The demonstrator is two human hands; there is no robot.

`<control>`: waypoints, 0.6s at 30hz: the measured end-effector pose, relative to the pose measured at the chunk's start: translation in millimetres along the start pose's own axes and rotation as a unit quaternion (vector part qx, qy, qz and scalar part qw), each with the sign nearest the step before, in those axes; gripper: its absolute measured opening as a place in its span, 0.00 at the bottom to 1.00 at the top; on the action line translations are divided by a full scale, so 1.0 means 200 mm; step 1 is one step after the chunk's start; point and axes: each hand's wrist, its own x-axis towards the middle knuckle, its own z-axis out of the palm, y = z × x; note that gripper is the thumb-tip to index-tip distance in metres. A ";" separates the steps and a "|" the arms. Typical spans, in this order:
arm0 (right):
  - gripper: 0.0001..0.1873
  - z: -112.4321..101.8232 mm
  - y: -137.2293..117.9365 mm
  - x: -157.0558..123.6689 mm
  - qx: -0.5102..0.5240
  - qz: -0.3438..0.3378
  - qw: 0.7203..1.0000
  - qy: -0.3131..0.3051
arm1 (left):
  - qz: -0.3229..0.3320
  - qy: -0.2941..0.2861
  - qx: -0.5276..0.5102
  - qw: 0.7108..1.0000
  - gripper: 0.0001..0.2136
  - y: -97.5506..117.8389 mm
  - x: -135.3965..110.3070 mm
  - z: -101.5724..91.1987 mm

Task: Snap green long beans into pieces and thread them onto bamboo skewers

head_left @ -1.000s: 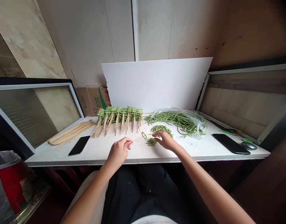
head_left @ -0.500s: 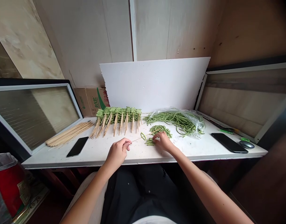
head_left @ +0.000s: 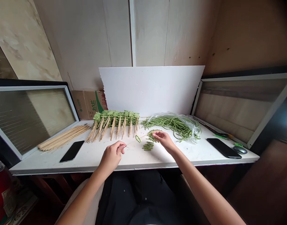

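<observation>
My left hand (head_left: 112, 153) is closed, pinching one end of a thin bamboo skewer (head_left: 130, 143) that points right and slightly up. A green bean piece bent into a loop (head_left: 138, 139) hangs on the skewer. My right hand (head_left: 164, 140) is closed in a pinch near the skewer's far end; what lies between its fingertips is too small to make out. Below the skewer a few short cut bean pieces (head_left: 148, 146) lie side by side on the table. A heap of cut beans (head_left: 151, 135) is partly hidden behind my right hand.
Stacked bean skewers (head_left: 116, 118) stand at the back, sticks toward me. Loose bamboo skewers (head_left: 63, 137) lie at left beside a phone (head_left: 72, 151). Long beans (head_left: 171, 123) spill from a clear plastic bag (head_left: 195, 128). Another phone (head_left: 224, 148) and a mouse (head_left: 240, 150) lie right.
My right hand has lifted off the short bean pieces on the table and moved up to the skewer's far end. The view has shifted slightly; my left hand still holds the skewer.
</observation>
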 end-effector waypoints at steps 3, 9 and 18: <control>0.16 0.00 -0.09 -0.02 0.184 0.030 0.981 -0.047 | -0.007 0.025 0.012 1.000 0.12 -0.01 0.01 -0.04; 0.16 0.06 -0.17 -0.05 0.300 0.036 0.952 -0.057 | 0.000 0.035 0.016 0.999 0.13 0.00 0.00 -0.05; 0.16 0.09 -0.14 -0.06 0.288 0.049 0.955 -0.054 | 0.000 0.037 0.022 0.999 0.12 0.00 0.00 -0.04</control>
